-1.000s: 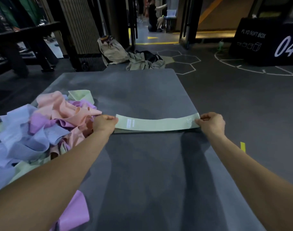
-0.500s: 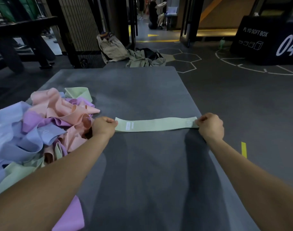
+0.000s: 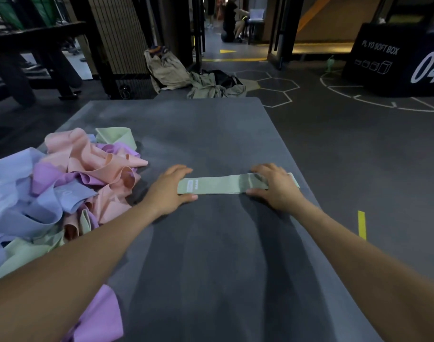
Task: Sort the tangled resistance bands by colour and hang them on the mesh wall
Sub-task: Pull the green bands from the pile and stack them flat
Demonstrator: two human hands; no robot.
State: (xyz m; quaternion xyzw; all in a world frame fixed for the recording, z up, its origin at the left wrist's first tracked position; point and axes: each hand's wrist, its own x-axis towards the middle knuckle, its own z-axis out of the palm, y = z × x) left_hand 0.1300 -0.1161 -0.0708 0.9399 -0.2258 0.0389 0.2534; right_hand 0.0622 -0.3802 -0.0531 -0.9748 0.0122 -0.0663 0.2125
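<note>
A pale green resistance band (image 3: 221,185) lies flat on the grey mat (image 3: 211,255), stretched left to right. My left hand (image 3: 170,188) rests flat on its left end, fingers straight. My right hand (image 3: 275,187) lies flat over its right end, and a bit of band pokes out beyond it. A tangled heap of bands (image 3: 63,188) in peach, lilac, light blue and pale green sits at the mat's left side. The mesh wall is not in view.
Beyond the mat lie a beige bag (image 3: 166,67) and crumpled clothes (image 3: 213,86) on the dark floor. A black plyo box (image 3: 398,60) stands at the far right. A slatted panel (image 3: 117,38) rises at the back left. A person crouches far behind.
Both hands have let go of the green band's ends and opened flat on top of it. They moved closer together, and the band now lies shorter on the mat.
</note>
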